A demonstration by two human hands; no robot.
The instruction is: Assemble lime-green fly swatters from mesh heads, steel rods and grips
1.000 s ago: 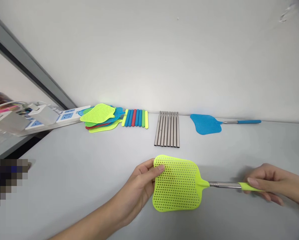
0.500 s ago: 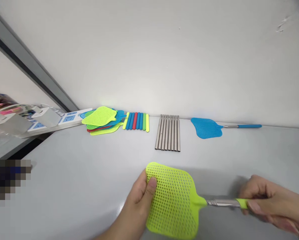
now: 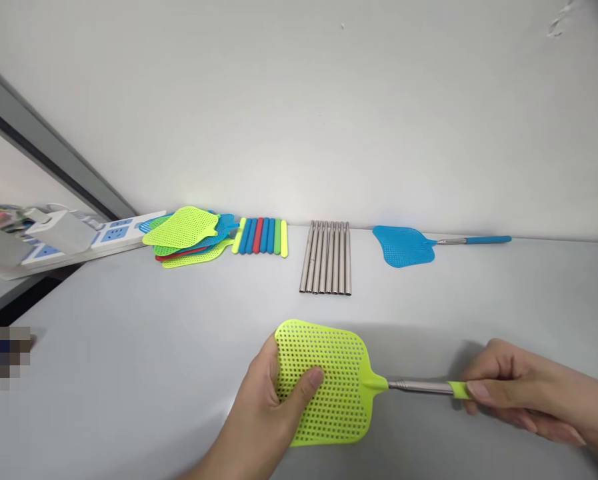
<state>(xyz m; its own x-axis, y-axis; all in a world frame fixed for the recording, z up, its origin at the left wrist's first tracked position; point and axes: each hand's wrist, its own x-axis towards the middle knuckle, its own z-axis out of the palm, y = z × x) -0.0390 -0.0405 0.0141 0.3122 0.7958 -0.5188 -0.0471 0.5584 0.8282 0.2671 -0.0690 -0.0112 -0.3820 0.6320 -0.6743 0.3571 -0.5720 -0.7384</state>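
Observation:
A yellow-green fly swatter [image 3: 336, 380] is held level above the near part of the grey table. My left hand [image 3: 273, 400] grips the left side of its perforated head, thumb on the front face and the fingers hidden behind. My right hand [image 3: 513, 393] is closed around the yellow-green grip at the other end, covering most of it. Between head and grip runs a bare metal rod [image 3: 423, 387]. Beyond, a blue fly swatter [image 3: 406, 247] with rod and handle attached lies near the wall.
Several metal rods [image 3: 326, 260] lie side by side at mid-table. Left of them sit a row of coloured handles [image 3: 261, 237] and a pile of swatter heads [image 3: 183, 230]. A power strip [image 3: 116, 233] with plugged-in adapters lies at the far left, against the wall side.
The swatter and both hands have shifted slightly left in view, and its head now faces me more squarely. My left thumb lies further over the mesh. The whole view has shifted a little.

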